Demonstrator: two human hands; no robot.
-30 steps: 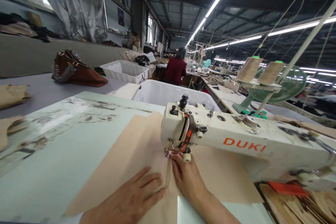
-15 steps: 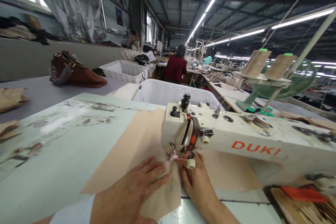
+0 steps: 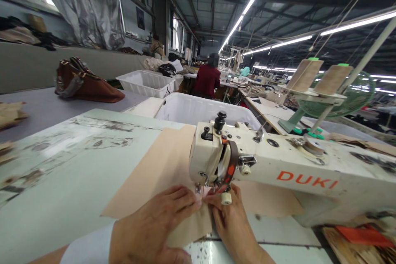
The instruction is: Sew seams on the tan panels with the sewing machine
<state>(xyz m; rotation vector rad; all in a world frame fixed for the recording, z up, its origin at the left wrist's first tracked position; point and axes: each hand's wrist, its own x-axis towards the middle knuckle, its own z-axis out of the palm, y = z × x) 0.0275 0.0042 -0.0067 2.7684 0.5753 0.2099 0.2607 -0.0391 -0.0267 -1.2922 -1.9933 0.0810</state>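
A sheet of beige fabric (image 3: pixel 151 169) lies on the pale green table and runs beneath the head of a sewing machine (image 3: pixel 206 154). My left hand (image 3: pixel 157 218) rests flat on this sheet, thumb apart, with its fingertips close to the presser foot (image 3: pixel 198 189). On the other side of the needle area, my right hand (image 3: pixel 230 212) has bent fingers pinching the fabric's edge. The machine's front knob partly covers those fingers. Under the machine arm, more beige fabric (image 3: pixel 269 200) shows. Stitches are too small to make out.
Behind the machine stands a white plastic bin (image 3: pixel 204 107). A brown handbag (image 3: pixel 88 80) sits on the grey surface at left. Two thread cones (image 3: pixel 306 75) stand on a rack at right, near a green fan (image 3: pixel 352 95). Farther back is a person in dark red (image 3: pixel 206 80).
The fabric has moved away from me under the machine head, and its near end is shorter. My left fingers have drawn together near the foot. My right hand stays almost in place.
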